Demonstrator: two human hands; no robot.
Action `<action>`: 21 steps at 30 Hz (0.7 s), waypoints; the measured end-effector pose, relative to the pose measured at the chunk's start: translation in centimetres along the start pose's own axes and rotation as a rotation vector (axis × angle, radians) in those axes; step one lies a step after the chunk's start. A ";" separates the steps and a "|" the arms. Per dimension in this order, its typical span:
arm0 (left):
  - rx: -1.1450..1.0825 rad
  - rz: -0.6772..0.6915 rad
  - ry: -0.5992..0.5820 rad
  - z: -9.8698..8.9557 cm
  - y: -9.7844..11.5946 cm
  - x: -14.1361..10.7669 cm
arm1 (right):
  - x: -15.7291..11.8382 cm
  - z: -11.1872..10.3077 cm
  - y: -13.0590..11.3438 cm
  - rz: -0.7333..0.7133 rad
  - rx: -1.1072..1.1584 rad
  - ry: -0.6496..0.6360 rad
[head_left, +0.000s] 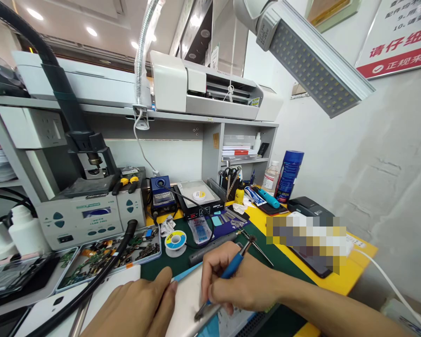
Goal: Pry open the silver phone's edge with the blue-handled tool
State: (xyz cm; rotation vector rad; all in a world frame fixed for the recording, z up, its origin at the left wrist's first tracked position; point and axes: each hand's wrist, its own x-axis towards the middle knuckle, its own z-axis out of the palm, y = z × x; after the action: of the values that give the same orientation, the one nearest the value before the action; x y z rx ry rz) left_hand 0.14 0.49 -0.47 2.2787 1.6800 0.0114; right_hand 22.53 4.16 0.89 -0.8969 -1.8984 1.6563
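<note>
My right hand [236,276] is closed round a slim blue-handled brush [232,265]. The dark bristles at the brush's lower end touch a pale, flat, smooth object [182,304] near the bottom centre. My left hand [136,304] lies at the left side of that object, fingers together and thumb along its edge; whether it grips anything is hidden. Light blue material shows beneath the pale object. Just beyond my right hand are a dark cylindrical tool [210,248] and metal tweezers [259,251] on the green mat [287,262].
A tray of small circuit parts [108,257] and a black hose [108,276] lie left. Behind stand a solder spool [176,243], a grey rework station [87,217] and a blue can [290,175]. A lamp [312,61] hangs upper right; a phone [312,260] lies right.
</note>
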 end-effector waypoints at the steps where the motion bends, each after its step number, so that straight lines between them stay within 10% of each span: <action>1: 0.001 0.000 -0.002 0.0 0.0 0.0 | 0.0 0.0 0.0 -0.002 0.000 0.005; 21: 0.028 0.011 0.012 -0.3 0.2 0.1 | 0.1 -0.1 0.3 0.004 0.001 -0.014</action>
State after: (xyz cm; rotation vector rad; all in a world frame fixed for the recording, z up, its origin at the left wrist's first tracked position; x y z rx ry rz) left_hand 0.33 0.55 -0.18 2.3123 1.6839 0.0038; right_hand 22.59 4.34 0.59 -0.8917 -1.9058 1.6707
